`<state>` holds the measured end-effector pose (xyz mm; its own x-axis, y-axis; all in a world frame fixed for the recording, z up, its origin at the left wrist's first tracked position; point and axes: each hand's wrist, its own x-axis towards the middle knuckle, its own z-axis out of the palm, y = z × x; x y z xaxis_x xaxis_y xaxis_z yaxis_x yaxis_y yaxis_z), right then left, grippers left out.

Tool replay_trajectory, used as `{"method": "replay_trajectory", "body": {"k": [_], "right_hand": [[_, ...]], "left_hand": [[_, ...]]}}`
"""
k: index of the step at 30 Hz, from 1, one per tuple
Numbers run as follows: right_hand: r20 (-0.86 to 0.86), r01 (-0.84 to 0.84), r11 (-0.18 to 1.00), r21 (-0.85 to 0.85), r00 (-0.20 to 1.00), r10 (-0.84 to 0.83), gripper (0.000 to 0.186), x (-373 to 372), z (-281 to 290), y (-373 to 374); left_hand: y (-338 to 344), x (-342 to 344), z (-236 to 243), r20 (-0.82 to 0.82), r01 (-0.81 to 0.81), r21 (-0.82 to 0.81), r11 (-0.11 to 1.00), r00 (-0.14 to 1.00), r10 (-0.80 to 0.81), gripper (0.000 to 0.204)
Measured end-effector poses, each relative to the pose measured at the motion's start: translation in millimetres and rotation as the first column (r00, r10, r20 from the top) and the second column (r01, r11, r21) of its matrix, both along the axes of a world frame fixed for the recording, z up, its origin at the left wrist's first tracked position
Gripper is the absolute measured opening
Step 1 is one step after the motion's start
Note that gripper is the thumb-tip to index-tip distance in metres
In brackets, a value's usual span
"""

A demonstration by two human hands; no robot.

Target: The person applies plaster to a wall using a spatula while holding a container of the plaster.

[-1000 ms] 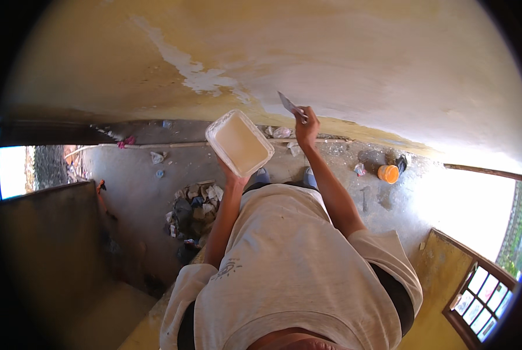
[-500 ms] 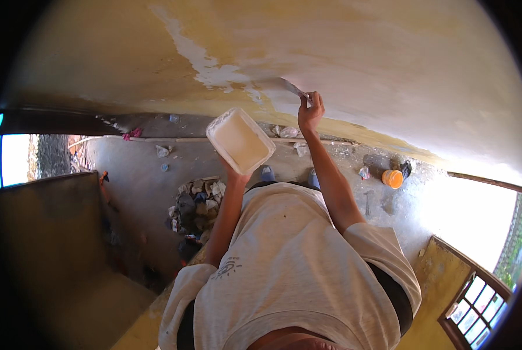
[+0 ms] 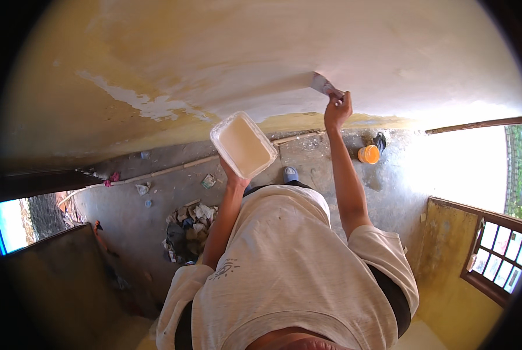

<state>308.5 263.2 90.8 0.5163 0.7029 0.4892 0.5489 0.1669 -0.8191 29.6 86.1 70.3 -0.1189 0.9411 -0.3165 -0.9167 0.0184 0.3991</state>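
My left hand [image 3: 233,174] grips a white rectangular tub [image 3: 243,144] from below, tilted so its inside shows; a smooth cream-coloured paste covers the bottom. Stretched out toward the wall [image 3: 237,52], my right hand [image 3: 338,111] is closed around a putty knife [image 3: 325,85]. The flat blade rests against the wall, and a smooth smear trails left from it. Further left, a bare whitish patch [image 3: 141,104] with ragged edges breaks the yellow paint. Part of the knife's handle is hidden in my fingers.
A heap of rubbish [image 3: 190,230] lies on the grey floor to my left. A long pole [image 3: 197,162] runs along the wall's foot. An orange bucket [image 3: 368,154] stands at right beside a black bag [image 3: 380,142]. Bright openings and a barred window [image 3: 500,254] flank the room.
My right hand has drawn the putty knife rightward along the wall, leaving a longer smear. The view has turned, and my left hand keeps the tub in front of me.
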Motion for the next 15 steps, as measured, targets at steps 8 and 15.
{"method": "replay_trajectory", "body": {"k": [8,15], "right_hand": [[-0.207,0.169,0.985,-0.026,0.963,-0.17,0.022,106.8,-9.0,-7.1],[-0.288,-0.223,0.972,-0.067,0.937,0.196,0.017,99.2,-3.8,-36.6]], "left_hand": [[5.9,57.8,3.9,-0.013,0.032,0.038,0.999,0.999,-0.031,0.051],[2.7,98.2,-8.0,-0.012,-0.004,0.025,1.0,1.0,0.004,0.052]]}}
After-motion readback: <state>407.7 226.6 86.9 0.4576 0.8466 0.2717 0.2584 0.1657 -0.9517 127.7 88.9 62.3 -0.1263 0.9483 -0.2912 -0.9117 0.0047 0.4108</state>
